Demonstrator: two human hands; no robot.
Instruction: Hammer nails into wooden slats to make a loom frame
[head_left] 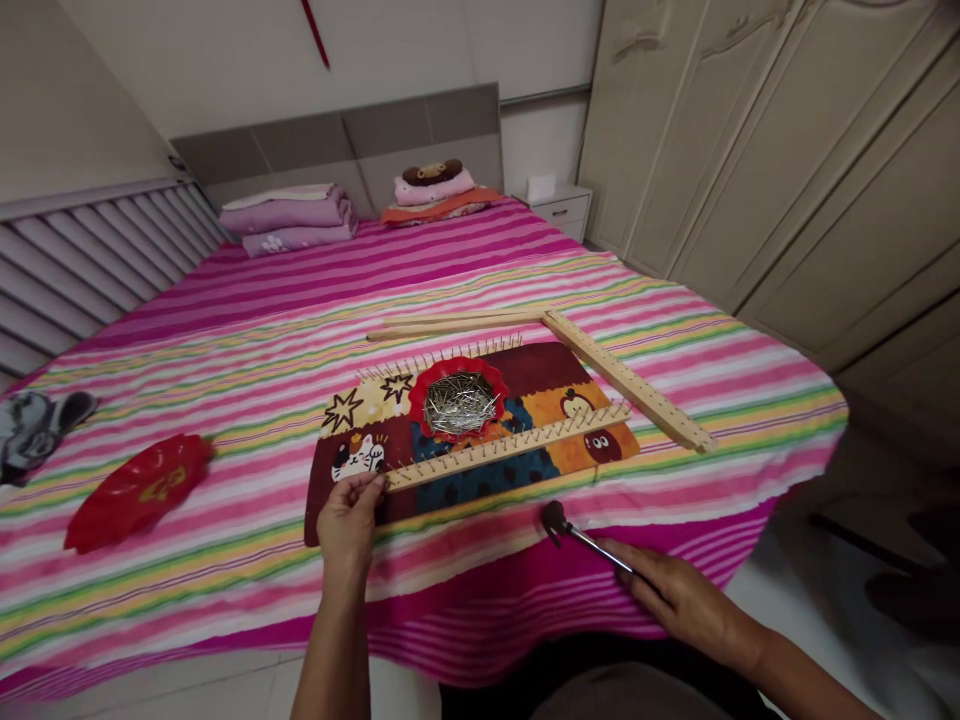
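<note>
My left hand pinches the left end of a pale wooden strip; whether a nail is also between the fingertips I cannot make out. A row of thin nails stands up along this strip. In my right hand is a hammer, its dark head low over the bed's near edge, apart from the strip. Behind the strip, a red scalloped bowl full of loose nails rests on a patterned mat. Another nail-studded strip lies along the mat's far edge.
Several plain wooden strips lie beyond the mat, and a drilled-looking strip slants down its right side. To the left are a red dish and grey cloth. Folded bedding sits by the headboard; wardrobes stand right.
</note>
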